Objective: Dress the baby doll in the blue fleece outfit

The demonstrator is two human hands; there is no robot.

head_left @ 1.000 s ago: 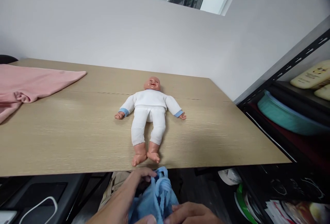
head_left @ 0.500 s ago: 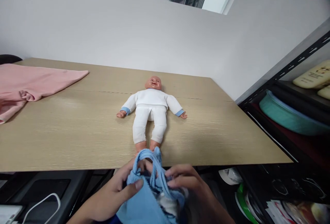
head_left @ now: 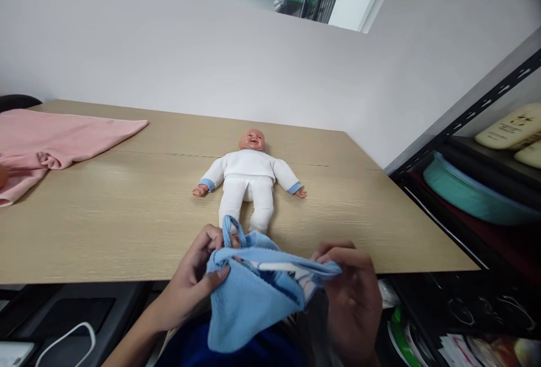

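A small light-blue cloth garment (head_left: 249, 299) hangs in front of the table's near edge, stretched between both hands. My left hand (head_left: 194, 277) pinches its left side, with the thumb on the front. At the other side, my right hand (head_left: 353, 288) grips a drawn-out corner of the trim; a pale patterned inside shows there. Beyond the cloth a baby doll (head_left: 249, 167) lies on its back in white clothes with blue cuffs, its arms spread. The cloth and my left hand hide the doll's feet.
The wooden table (head_left: 139, 215) meets a white wall (head_left: 203, 62). Pink clothing (head_left: 76, 133) lies at the left. On the right stands a black shelf rack (head_left: 465, 119) with a teal container (head_left: 473, 192) and cream bottles (head_left: 507, 127). Below the table edge is a white cable (head_left: 91, 330).
The blue garment has been raised a little and spread wider. My right hand has moved right, pulling one corner outward. The doll lies as before.
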